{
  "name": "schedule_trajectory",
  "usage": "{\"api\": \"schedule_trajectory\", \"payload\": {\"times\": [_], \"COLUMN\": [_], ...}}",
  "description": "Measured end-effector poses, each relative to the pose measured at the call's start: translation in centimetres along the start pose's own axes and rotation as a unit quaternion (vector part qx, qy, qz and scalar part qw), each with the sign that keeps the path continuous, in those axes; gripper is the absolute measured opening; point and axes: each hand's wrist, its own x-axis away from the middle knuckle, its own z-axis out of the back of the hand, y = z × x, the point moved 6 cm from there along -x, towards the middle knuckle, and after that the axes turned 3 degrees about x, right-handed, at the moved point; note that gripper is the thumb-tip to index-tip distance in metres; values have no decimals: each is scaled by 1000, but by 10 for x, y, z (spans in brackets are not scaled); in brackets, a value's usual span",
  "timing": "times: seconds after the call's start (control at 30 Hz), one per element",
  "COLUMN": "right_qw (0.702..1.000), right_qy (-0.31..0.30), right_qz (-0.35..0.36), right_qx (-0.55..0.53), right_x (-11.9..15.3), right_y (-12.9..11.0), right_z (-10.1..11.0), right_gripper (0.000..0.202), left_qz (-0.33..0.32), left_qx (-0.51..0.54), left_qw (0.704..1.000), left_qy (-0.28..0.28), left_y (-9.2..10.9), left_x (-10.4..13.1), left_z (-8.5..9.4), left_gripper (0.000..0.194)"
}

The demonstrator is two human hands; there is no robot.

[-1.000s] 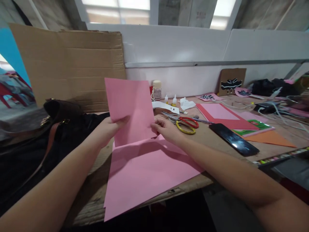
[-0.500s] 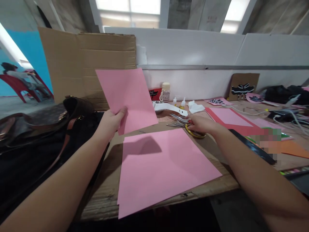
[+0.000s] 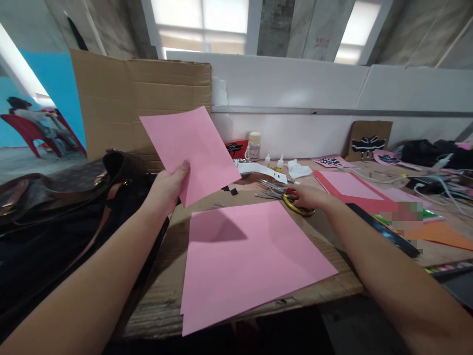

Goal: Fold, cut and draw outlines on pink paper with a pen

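Behind the wooden table (image 3: 158, 305) stands brown cardboard (image 3: 140, 98). I see my left hand (image 3: 166, 190) up in the air, thumb and fingers pinched shut on the corner of one pink sheet (image 3: 190, 150), tilted. A bigger pink sheet (image 3: 251, 261) lies flat below, uncut as far as I can tell. My right hand (image 3: 308, 197) reaches out long and rests on the scissors (image 3: 291, 199). Its fingers curl over them, but I cannot tell if they grip.

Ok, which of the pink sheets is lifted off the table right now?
The smaller pink sheet, pinched by the left hand and tilted in the air; the larger pink sheet lies flat.
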Motion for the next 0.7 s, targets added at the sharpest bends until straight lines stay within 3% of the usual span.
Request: {"api": "schedule_trajectory", "payload": {"times": [0.17,0.27,0.37,0.57,0.7], "right_qw": [993,973,926,797,769], "right_qy": [63,94,111,122,111], "right_qz": [-18,21,64,129,129], "right_qx": [-97,-212,-355,-577,-616], "right_x": [10,17,21,35,55], "right_y": [-9,-24,-51,-110,-129], "right_z": [18,30,29,16,28], "right_gripper": [66,59,50,58,53], "left_qz": [-6,-6,-7,7,15], "left_qx": [24,23,12,-47,-95], "left_qw": [999,999,1000,998,994], "left_qy": [24,34,25,-28,-58], "left_y": [4,4,1,-9,-7], "left_x": [-7,-10,-7,20,34], "left_z": [7,10,6,-16,-26], "left_gripper": [30,33,33,33,33]}}
